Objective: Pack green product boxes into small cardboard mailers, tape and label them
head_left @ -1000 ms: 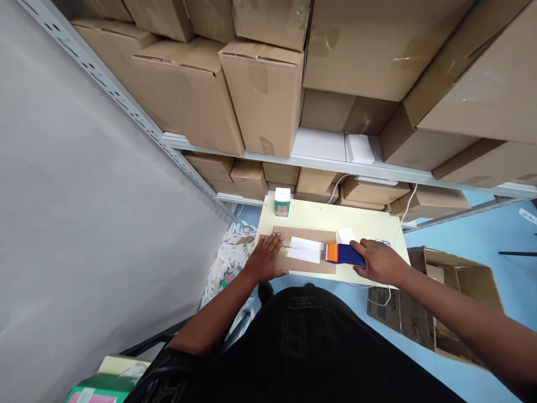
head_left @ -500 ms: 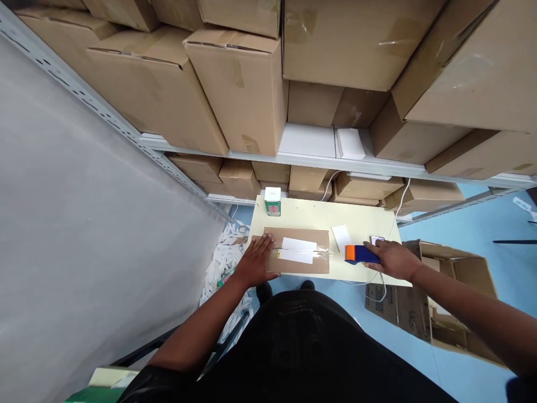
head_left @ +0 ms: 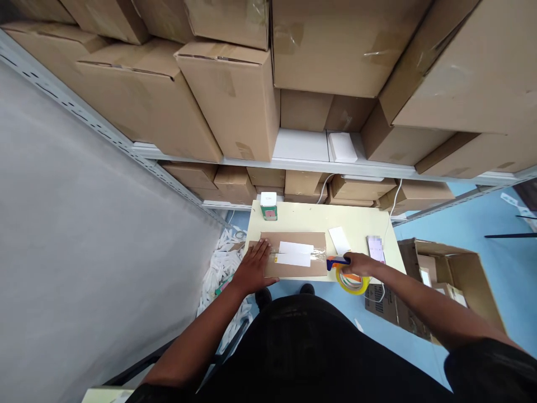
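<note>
Flat on the left end of a cardboard box [head_left: 300,271] rests my left hand [head_left: 251,267], fingers stretched out. Two white paper pieces [head_left: 295,259] lie under shiny clear tape on the box's top. My right hand [head_left: 359,265] is closed around the handle of a blue and orange tape dispenser [head_left: 334,262], whose yellow-edged roll [head_left: 354,288] hangs toward me. The dispenser's front end is at the box's right edge; whether it touches is hard to tell. Just beyond it lie a white card [head_left: 339,239] and a phone [head_left: 375,246].
A small green and white box [head_left: 268,206] stands at the back left of the pale table [head_left: 302,212]. Shelves of cartons [head_left: 235,101] rise behind. An open carton [head_left: 470,274] is on the floor to the right, and white scraps [head_left: 213,274] lie to the left.
My right hand has brought the tape dispenser left to the box's right end and turned it, so its roll now shows. The phone is uncovered. My left hand stays on the box.
</note>
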`<state>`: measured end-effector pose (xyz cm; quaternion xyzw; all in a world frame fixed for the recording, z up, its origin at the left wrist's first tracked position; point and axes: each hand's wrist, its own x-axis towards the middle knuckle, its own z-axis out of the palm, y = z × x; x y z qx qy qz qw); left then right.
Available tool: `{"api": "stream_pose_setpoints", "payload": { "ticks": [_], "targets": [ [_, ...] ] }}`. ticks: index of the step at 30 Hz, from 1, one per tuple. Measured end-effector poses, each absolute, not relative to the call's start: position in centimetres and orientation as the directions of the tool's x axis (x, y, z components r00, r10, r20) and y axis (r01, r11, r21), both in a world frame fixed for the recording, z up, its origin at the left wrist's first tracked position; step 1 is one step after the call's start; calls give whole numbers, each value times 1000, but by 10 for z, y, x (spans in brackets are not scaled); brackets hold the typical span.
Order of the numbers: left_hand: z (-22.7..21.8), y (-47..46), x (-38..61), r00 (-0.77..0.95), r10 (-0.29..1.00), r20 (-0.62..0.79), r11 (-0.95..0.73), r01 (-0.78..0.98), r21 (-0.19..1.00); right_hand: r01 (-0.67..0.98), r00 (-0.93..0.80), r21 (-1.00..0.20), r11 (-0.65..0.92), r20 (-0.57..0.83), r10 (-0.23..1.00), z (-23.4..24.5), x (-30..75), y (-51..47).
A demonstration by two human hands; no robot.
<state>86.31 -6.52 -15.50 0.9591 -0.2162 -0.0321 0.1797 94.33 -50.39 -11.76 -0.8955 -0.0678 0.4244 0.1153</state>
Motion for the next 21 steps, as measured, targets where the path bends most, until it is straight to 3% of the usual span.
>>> {"api": "stream_pose_setpoints", "payload": {
  "ticks": [4, 7, 11, 14, 17, 21],
  "targets": [
    [-155, -61, 863, 897, -441, 18, -813, -408, 416, -348, 699, -357, -867, -715, 13, -146, 900, -536],
    [-159, -61, 860, 904, -423, 53, -769, -390, 506, -469, 765, -423, -776, -632, -118, -168, 874, -536],
    [-171, -68, 855, 983, -171, 73, -682, -172, 710, -390, 876, -393, -833, -437, -204, -190, 868, -515],
    [-178, -75, 856, 995, 60, -86, -536, 104, 838, -364, 893, -350, -863, -394, -217, -202, 880, -508],
    [-177, -78, 861, 961, 90, -260, -439, 273, 856, -361, 883, -328, -873, -423, -206, -210, 892, -514],
    [-168, -73, 869, 947, 43, -318, -394, 309, 866, -289, 910, -225, -930, -367, -194, -204, 890, -520]
  ]
}}
